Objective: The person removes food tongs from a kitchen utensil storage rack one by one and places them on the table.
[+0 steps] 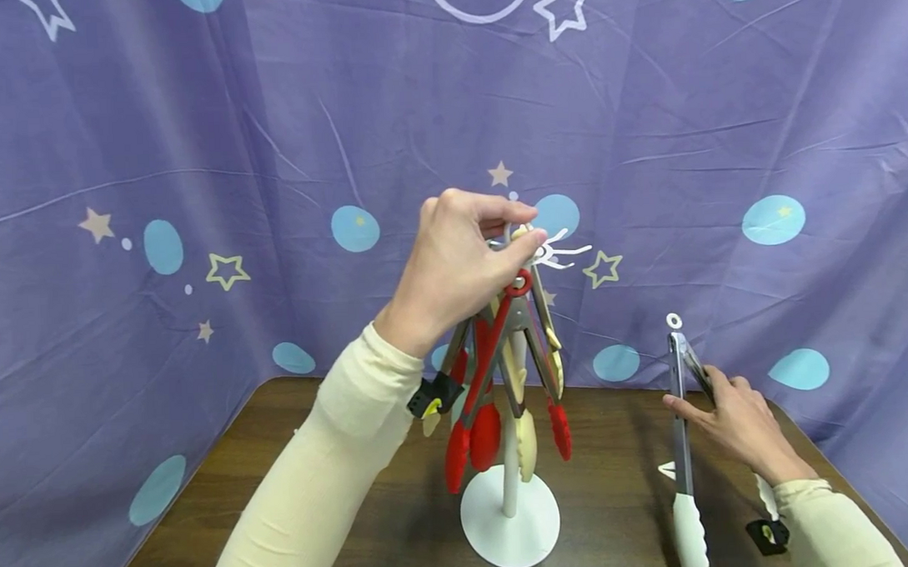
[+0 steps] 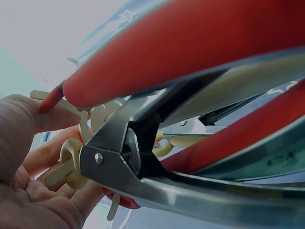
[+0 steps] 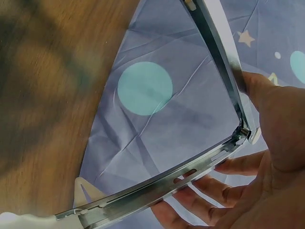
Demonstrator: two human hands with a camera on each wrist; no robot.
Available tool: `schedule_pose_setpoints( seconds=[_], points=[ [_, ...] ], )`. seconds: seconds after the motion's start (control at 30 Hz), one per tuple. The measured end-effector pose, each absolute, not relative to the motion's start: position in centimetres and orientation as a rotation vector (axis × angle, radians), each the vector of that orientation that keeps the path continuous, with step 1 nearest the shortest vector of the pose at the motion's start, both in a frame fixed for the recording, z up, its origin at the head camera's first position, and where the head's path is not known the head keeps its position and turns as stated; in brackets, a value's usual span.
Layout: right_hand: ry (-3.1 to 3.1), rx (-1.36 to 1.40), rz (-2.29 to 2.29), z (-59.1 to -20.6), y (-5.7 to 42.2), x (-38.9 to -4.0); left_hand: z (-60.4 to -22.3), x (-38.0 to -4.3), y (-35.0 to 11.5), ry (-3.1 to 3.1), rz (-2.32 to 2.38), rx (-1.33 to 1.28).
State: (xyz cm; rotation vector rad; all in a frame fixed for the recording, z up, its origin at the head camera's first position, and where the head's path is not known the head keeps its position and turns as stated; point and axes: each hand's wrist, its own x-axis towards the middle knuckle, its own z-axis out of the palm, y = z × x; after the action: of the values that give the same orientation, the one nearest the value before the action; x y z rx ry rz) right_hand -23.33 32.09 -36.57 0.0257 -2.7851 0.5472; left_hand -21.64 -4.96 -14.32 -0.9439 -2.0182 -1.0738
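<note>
A white hanging stand (image 1: 511,519) with a round base and thin hooks at its top bears several kitchen tongs. My left hand (image 1: 457,262) pinches the top of this stand between thumb and fingers. Right below that hand hang red-tipped tongs (image 1: 490,366), partly spread, their metal pivot large in the left wrist view. Cream-tipped tongs (image 1: 527,448) hang behind them. Over at the right, my right hand (image 1: 748,427) grips white-tipped tongs (image 1: 682,451) near their pivot, ring end up. In the right wrist view, the two metal arms of these tongs (image 3: 157,188) stand spread apart.
The stand's base rests on a brown wooden table (image 1: 603,470). A purple curtain (image 1: 644,143) with stars and blue spots rises behind the table and along its sides. A dark strap (image 1: 437,394) is worn on the left wrist.
</note>
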Motion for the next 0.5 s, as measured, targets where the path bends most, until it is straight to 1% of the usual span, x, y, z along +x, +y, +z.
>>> schedule_pose_setpoints(
  seconds=[0.5],
  points=[
    [-2.866,-0.011,0.539,-37.0,34.1,-24.0,-14.3,-21.7,-4.9,-2.021,-1.064,-0.943]
  ],
)
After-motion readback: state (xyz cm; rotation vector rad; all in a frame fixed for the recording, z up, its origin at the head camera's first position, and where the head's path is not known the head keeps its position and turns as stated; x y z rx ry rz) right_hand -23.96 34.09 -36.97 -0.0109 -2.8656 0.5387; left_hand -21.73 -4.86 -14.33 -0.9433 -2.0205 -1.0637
